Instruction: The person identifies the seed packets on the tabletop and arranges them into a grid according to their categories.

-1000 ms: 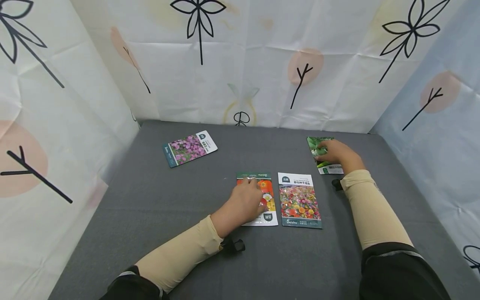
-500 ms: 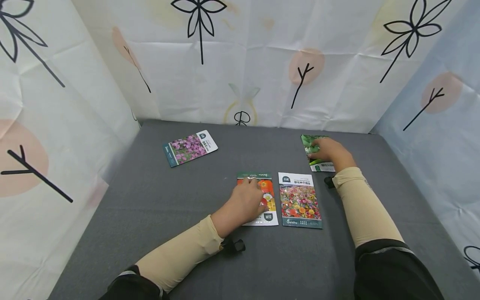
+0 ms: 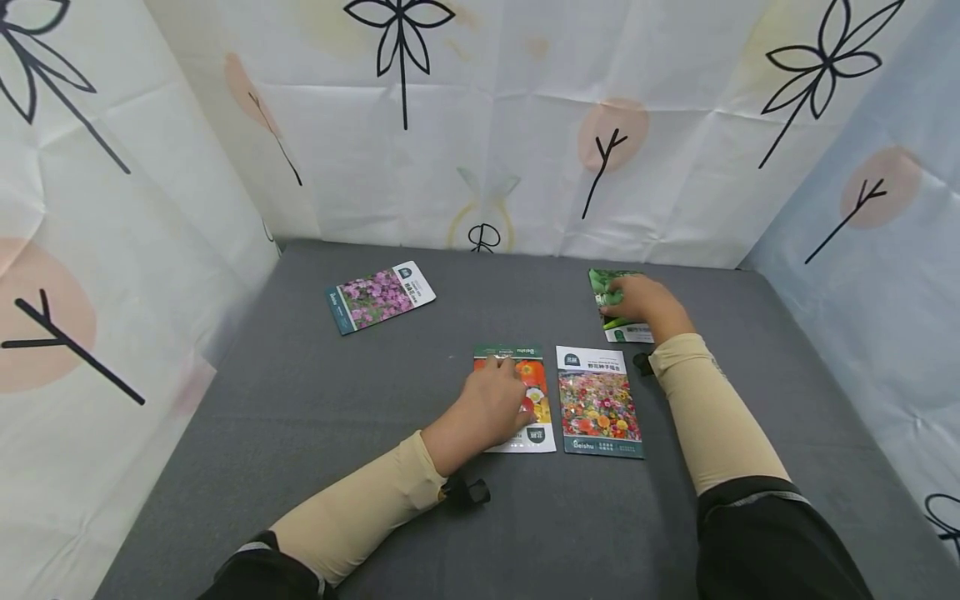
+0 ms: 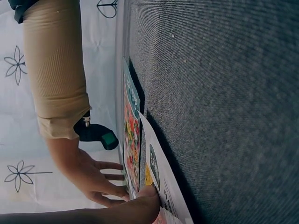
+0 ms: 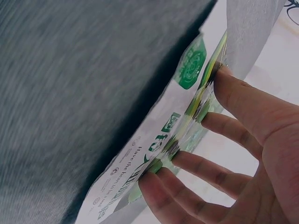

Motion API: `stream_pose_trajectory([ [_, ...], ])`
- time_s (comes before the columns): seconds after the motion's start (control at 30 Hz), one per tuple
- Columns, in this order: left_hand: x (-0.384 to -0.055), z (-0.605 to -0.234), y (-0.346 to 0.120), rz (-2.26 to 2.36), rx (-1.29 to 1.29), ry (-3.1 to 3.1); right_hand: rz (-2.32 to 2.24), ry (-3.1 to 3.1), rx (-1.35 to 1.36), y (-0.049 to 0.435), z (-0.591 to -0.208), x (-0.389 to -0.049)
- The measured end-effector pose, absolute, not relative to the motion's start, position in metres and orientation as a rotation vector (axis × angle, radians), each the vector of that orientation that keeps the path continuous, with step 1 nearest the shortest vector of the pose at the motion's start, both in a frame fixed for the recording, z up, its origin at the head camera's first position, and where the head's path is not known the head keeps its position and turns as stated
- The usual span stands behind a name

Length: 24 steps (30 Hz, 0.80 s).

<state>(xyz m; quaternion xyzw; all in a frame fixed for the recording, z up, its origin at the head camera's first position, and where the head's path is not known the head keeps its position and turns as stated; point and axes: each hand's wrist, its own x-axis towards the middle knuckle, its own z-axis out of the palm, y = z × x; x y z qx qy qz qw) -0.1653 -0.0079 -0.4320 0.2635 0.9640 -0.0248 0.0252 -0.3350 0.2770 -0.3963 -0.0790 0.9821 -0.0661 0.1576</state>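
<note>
My left hand [image 3: 491,404] rests on the tomato-picture seed packet [image 3: 540,400] near the table's middle; in the left wrist view its thumb [image 4: 148,200] presses the face of that packet. Just to its right lies the wildflower seed packet [image 3: 600,404], untouched. Farther back on the right, my right hand [image 3: 647,302] is on the green seed packet [image 3: 630,334]. The right wrist view shows this hand's spread fingertips and thumb [image 5: 229,88] touching the packet's face, with the packet low over the cloth. My palm hides part of each touched packet.
A purple-flower seed packet [image 3: 378,297] lies slanted at the back left of the grey cloth-covered table [image 3: 352,417]. White patterned cloth [image 3: 517,125] hangs behind the table and along both sides.
My right hand has slid the green seed packet leftward along the table. My left hand and the tomato packet have stayed in place, as have the wildflower and purple-flower packets.
</note>
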Motion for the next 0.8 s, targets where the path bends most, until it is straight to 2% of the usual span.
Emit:
stream_pose_trajectory([
  [0.8,-0.165,-0.433,-0.008,-0.08,0.815,2.981,-0.142,2.831,-0.238,0.237,-0.401,-0.338],
])
